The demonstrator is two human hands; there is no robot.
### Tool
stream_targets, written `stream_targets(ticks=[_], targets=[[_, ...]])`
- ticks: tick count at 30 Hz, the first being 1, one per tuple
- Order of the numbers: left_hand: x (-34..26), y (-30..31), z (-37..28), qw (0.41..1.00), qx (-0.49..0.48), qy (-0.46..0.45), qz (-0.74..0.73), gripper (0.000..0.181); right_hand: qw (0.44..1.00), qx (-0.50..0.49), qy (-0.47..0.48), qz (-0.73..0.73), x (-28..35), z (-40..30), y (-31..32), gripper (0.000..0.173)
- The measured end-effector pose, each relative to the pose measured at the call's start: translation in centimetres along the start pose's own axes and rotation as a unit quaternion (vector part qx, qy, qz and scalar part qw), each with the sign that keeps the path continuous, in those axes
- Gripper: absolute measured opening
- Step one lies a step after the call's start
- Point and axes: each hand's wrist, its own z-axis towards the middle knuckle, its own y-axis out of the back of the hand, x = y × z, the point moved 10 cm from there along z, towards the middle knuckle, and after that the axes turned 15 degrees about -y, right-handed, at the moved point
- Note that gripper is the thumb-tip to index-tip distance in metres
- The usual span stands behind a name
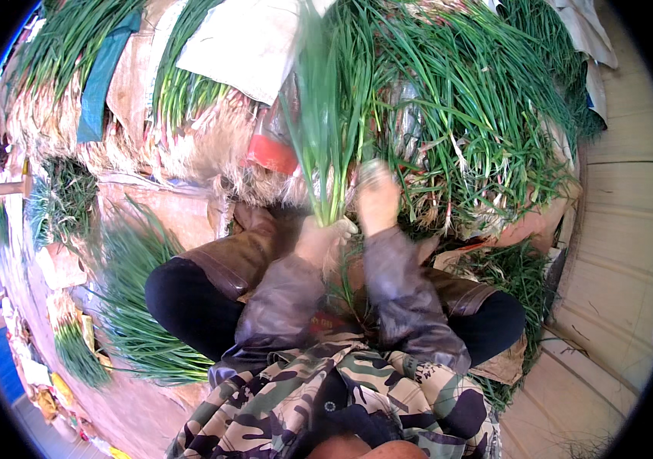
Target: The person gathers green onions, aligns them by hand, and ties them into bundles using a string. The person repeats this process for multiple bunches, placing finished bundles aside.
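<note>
My left hand is closed round the lower stalks of a bunch of green onions, between my crossed legs. The bunch stands roots down, its long green leaves reaching away from me and partly blurred. My right hand, blurred by motion, is just to the right of the bunch; whether its fingers hold anything cannot be told. Beyond it lies a heap of loose green onions with pale roots. A red band on a container or wrap shows left of the bunch.
Rows of green onions lie at the back left, with a white sheet beside them. More onions lie by my left knee, and a small bundle farther left. Leaf scraps are near my right knee. A slatted floor runs along the right.
</note>
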Motion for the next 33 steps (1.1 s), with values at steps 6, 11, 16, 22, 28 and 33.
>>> stream_targets(ticks=[6,11,16,22,28,33], targets=[[-7.4,-2.2,-0.8,0.966,0.022,-0.094,-0.24,0.021,0.972,-0.066,-0.044,0.22,2.3,7.7,16.7,0.035],[-1.6,-1.7,0.4,0.887,0.054,0.059,-0.454,0.028,0.91,-0.01,0.071,0.408,-1.2,5.6,16.0,0.04],[-0.8,-2.1,0.5,0.906,0.11,0.057,-0.405,0.028,0.949,0.093,-0.133,-0.27,-4.4,1.4,-0.8,0.028],[-5.6,-2.6,1.0,0.969,0.047,-0.07,-0.231,0.026,0.989,-0.048,0.032,-0.137,-3.4,0.2,3.3,0.017],[-2.2,-2.0,1.7,0.998,-0.012,-0.016,-0.065,0.019,0.967,0.162,0.148,-0.128,2.2,-7.6,0.7,0.019],[-2.3,-0.1,1.4,0.997,-0.054,-0.011,-0.054,0.008,0.969,0.212,0.024,0.125,-0.3,-4.0,1.0,0.024]])
